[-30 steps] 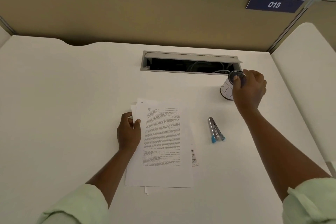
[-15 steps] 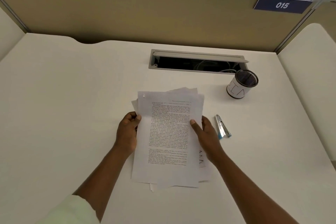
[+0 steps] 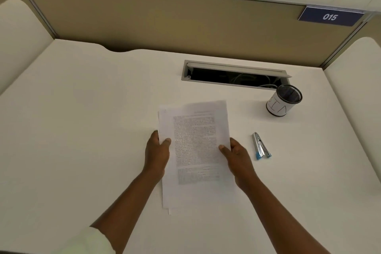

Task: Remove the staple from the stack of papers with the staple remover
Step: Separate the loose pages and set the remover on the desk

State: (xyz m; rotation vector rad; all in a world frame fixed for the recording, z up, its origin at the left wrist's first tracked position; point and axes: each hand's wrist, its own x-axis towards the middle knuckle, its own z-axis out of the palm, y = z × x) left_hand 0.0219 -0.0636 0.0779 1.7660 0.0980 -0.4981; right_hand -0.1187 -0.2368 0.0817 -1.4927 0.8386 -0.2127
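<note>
Both hands grip the stack of papers (image 3: 195, 150) near the middle of the white bench (image 3: 82, 130): the left hand (image 3: 157, 154) closed on its left edge, the right hand (image 3: 237, 159) closed on its right edge, thumbs on top. The staple remover (image 3: 260, 146) lies just right of the papers, untouched. A mesh cup (image 3: 283, 103) stands toward the far right edge.

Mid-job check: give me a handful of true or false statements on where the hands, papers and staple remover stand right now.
1. Both hands hold the stack of papers. True: left hand, right hand.
2. The staple remover is in the right hand's grip. False: it lies on the desk, right of the papers.
3. The mesh cup stands near the cable slot. True.
4. The staple remover is inside the cup. False: it lies on the desk, nearer the person than the cup.
</note>
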